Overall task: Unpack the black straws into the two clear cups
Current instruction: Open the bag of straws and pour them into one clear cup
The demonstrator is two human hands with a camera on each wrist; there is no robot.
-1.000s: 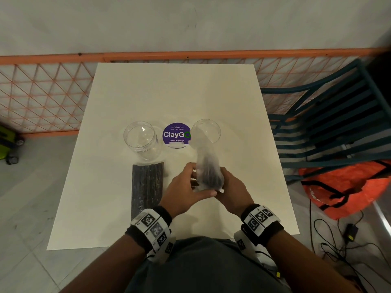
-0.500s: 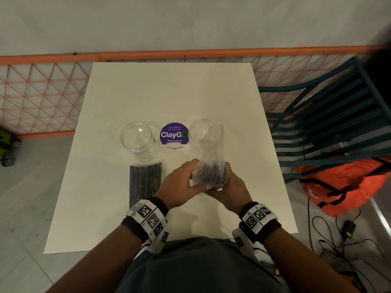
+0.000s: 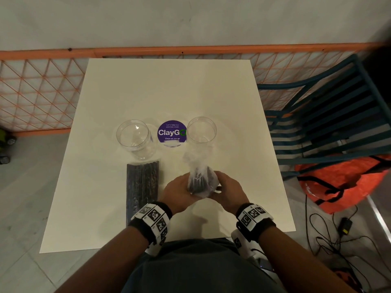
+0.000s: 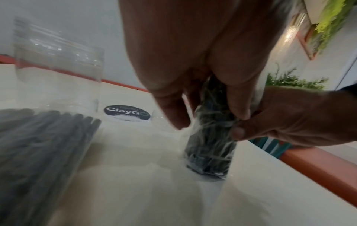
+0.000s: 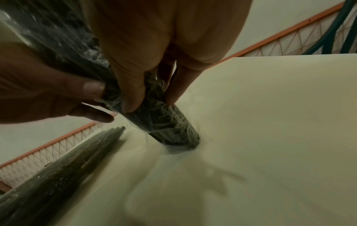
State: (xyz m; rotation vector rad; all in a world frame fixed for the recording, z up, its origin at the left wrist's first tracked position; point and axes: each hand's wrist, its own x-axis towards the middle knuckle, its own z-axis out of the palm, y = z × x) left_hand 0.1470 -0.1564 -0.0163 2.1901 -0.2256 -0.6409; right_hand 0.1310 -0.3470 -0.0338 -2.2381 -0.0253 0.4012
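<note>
You've brought the upright packet of black straws (image 3: 201, 182) down: its base now sits on the worktop (image 3: 169, 92), just short of the right clear cup (image 3: 202, 130). Your left hand (image 3: 179, 194) and right hand (image 3: 227, 192) both grasp it, so next comes opening the wrap.

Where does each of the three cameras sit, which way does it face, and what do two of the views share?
Head: worn on the head, facing forward and down at the white table; shows both forearms, the left hand and the right hand gripping the bagged straw bundle.
Left wrist: looks along the left hand's fingers toward the left clear cup; the right hand shows too.
Right wrist: looks along the right hand's fingers down at the table.
Shared: both wrist views show the bundle standing on the table and the flat straw pack.
</note>
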